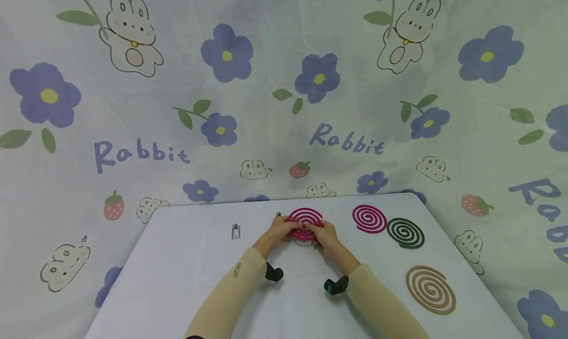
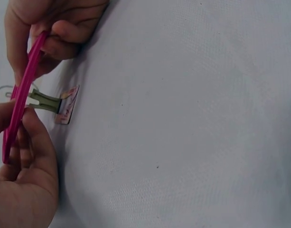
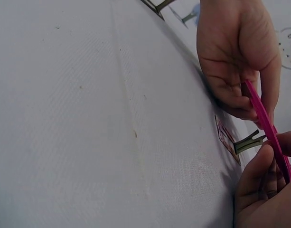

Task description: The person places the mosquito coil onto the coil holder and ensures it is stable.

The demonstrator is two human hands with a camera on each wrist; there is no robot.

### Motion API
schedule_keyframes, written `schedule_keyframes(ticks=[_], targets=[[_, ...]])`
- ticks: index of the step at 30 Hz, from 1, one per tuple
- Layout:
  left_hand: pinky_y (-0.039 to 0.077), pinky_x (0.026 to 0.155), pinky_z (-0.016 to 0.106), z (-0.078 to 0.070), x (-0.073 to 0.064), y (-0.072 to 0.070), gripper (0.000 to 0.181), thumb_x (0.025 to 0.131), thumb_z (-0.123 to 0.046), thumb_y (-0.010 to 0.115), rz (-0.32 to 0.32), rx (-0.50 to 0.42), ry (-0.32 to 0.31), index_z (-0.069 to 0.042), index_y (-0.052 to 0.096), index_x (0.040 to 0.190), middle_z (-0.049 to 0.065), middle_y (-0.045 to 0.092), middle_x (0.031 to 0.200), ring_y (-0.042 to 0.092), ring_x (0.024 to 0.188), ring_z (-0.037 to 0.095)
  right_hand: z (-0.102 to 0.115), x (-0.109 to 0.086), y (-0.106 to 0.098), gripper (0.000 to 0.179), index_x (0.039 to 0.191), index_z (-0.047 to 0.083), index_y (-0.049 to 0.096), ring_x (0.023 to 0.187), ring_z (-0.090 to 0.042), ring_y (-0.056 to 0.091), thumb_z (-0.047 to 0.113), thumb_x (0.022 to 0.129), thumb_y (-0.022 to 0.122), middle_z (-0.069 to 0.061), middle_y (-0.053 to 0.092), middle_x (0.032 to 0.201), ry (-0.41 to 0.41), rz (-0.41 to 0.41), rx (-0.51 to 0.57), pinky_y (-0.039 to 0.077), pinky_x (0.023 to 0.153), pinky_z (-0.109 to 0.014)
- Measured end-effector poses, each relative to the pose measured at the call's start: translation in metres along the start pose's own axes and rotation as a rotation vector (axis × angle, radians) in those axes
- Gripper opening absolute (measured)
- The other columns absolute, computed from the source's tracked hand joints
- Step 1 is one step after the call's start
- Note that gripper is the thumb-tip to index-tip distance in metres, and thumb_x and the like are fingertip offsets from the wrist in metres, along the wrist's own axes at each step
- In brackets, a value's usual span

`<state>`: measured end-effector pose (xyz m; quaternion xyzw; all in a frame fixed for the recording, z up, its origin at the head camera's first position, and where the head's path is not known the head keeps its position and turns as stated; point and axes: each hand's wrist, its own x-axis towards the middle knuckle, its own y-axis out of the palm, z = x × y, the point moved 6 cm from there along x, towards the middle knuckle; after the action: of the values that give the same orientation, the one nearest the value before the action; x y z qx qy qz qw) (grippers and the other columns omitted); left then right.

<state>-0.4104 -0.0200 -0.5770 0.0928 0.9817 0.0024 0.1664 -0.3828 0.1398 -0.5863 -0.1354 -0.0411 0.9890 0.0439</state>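
A pink mosquito coil point(image 2: 23, 95) stands on edge between my two hands. My left hand point(image 1: 279, 229) pinches it from the left, thumb on the near face. From the right side, my right hand point(image 1: 326, 236) pinches the same coil with thumb and fingers. Just behind and below it is a small metal coil stand point(image 2: 46, 102), olive green, with a printed base plate point(image 3: 226, 140) on the tabletop. Whether the stand touches the coil cannot be told, as fingers hide part of it.
To the right lie another pink coil point(image 1: 370, 219), a dark green coil point(image 1: 406, 233) and a tan coil point(image 1: 431, 290). A second small stand point(image 1: 235, 232) is at the left, and a third point(image 1: 278, 214) shows behind my left hand. Patterned cloth point(image 1: 266, 117) hangs behind the white table point(image 1: 177, 280).
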Motion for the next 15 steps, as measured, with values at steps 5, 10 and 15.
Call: schedule_keyframes(ticks=[5,10,15], targets=[[0.056,0.078,0.032,0.0016,0.0003,0.0001,0.053,0.087,-0.010,0.073,-0.012,0.001,-0.002,0.010,0.052,0.131,0.018,0.064,0.116,0.064,0.088,0.016,-0.0004,-0.0004,0.0001,0.045,0.124,-0.004,0.054,0.051,-0.012,0.049,0.027,0.093,0.068,-0.012,0.064,0.096,0.008,-0.001,-0.002,0.045,0.048,-0.022],[0.055,0.079,0.032,0.0023,0.0013,0.0002,0.054,0.086,-0.010,0.074,-0.017,0.003,0.009,0.011,0.052,0.130,0.017,0.064,0.115,0.064,0.088,0.016,0.0006,-0.0010,0.0009,0.047,0.124,-0.004,0.054,0.051,-0.012,0.049,0.027,0.093,0.068,-0.013,0.063,0.097,0.005,-0.001,-0.002,0.046,0.048,-0.022],[0.056,0.078,0.031,0.0031,0.0006,-0.0004,0.051,0.086,-0.012,0.074,-0.016,0.015,0.011,0.009,0.054,0.129,0.016,0.065,0.114,0.063,0.086,0.015,0.0016,-0.0025,0.0007,0.047,0.125,-0.005,0.053,0.051,-0.012,0.048,0.027,0.093,0.068,-0.013,0.063,0.098,0.002,0.000,-0.001,0.045,0.048,-0.022]])
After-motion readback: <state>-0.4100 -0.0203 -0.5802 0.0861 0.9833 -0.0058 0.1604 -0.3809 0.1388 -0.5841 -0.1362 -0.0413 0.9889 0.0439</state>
